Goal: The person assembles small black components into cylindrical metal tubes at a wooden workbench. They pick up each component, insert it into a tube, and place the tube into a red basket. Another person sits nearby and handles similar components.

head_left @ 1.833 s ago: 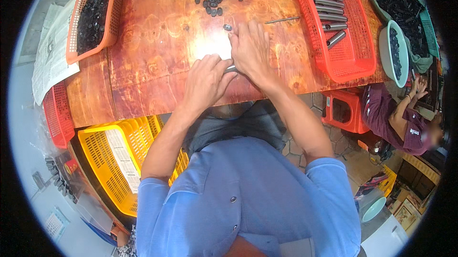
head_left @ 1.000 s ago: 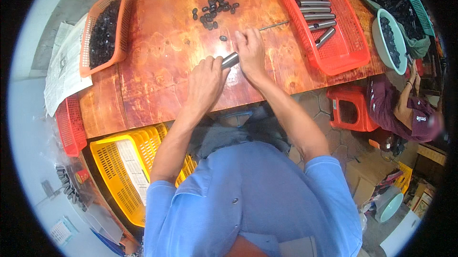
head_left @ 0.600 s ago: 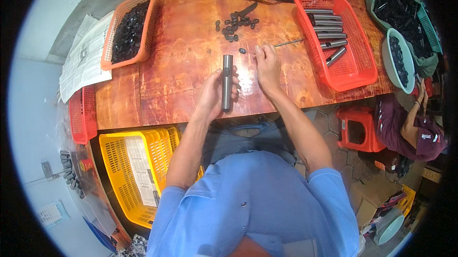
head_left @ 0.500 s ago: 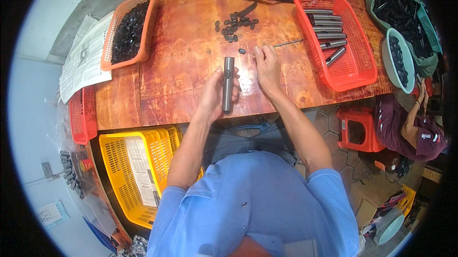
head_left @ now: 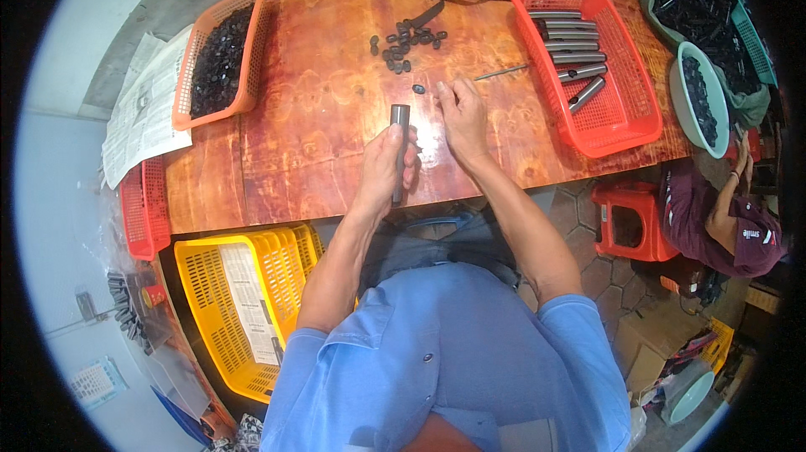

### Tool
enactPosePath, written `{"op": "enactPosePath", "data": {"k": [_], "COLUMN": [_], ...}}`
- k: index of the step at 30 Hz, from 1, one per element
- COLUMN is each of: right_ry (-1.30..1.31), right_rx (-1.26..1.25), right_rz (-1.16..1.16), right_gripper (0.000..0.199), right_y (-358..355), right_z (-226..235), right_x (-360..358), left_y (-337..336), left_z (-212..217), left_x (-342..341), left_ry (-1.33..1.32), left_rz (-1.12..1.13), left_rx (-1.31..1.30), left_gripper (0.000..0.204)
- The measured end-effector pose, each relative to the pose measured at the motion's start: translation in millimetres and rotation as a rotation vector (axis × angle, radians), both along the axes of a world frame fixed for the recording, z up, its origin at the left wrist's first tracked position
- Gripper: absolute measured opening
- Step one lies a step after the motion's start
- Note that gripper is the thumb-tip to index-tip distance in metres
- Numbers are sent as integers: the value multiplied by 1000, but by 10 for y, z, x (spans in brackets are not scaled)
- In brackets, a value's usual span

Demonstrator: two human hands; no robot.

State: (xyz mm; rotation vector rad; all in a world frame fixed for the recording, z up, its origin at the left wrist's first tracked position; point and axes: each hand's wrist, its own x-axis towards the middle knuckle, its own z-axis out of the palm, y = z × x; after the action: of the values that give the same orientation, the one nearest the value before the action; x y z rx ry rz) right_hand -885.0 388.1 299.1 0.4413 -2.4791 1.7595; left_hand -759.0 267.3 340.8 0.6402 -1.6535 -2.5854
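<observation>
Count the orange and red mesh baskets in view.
3. Orange basket, left end of the table, holding black pieces; red basket, right end, holding metal tubes; second red basket, past the left edge, partly hidden by newspaper. Others may be hidden.

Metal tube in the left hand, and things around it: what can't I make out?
Head view: metal tube, partly hidden by the left hand.
Head view: anything beneath the right hand, hidden by it.
Head view: black pieces in the orange basket, too heaped to count.
</observation>
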Motion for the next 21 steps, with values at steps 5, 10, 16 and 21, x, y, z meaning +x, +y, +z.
{"op": "enactPosePath", "data": {"k": [5, 10, 16, 21], "right_ry": [246, 402, 206, 192], "right_rx": [84, 141, 40, 40], "right_rz": [262, 243, 196, 199], "right_gripper": [22, 21, 19, 19], "right_y": [-46, -138, -77, -56], "right_z": [29, -65, -19, -16], "right_x": [60, 45, 29, 22], "left_y": [-33, -113, -129, -158], "left_z": [-72, -142, -129, -211], "left_x": [-25, -63, -24, 35], "left_ry": [-20, -40, -67, -4], "left_rz": [34, 84, 48, -15], "left_rx": [36, 228, 444, 404], "left_gripper": [40, 44, 44, 45]}}
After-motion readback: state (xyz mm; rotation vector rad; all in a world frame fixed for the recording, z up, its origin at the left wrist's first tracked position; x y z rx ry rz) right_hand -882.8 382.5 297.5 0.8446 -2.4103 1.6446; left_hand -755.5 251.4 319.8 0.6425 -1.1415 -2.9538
